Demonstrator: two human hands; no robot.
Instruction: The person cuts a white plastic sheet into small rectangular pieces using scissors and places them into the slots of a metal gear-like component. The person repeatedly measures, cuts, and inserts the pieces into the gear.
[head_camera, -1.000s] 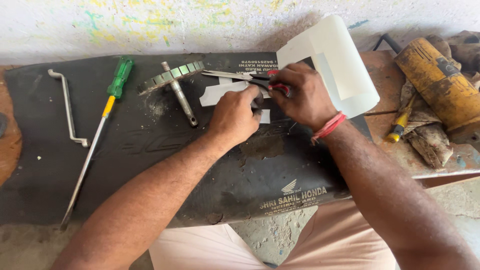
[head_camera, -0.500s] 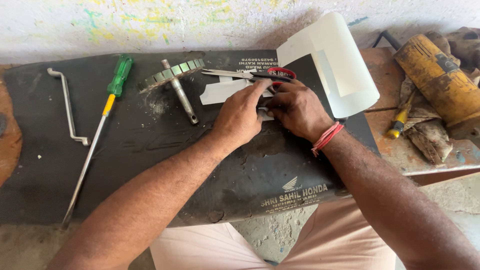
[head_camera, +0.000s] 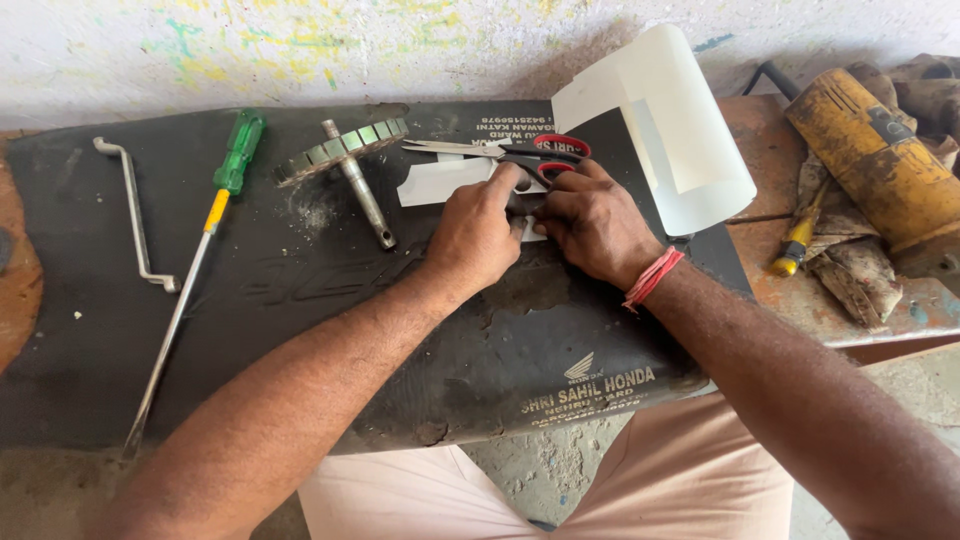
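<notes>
Pinching small white paper scrap (head_camera: 533, 229) w/ left hand (head_camera: 478, 235) & right hand (head_camera: 590, 222), both clamped on it, red-handled scissors (head_camera: 520, 155) just behind, black mat (head_camera: 300, 290).

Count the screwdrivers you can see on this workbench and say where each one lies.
2. A long green-handled screwdriver lies on the black mat, left of the toothed wheel. A small yellow-handled screwdriver rests on the rags at right. Others may be hidden under the rags.

Bare forearms, red thread band (head_camera: 651, 277) on right wrist, pale pink trousers (head_camera: 690, 480)
</notes>
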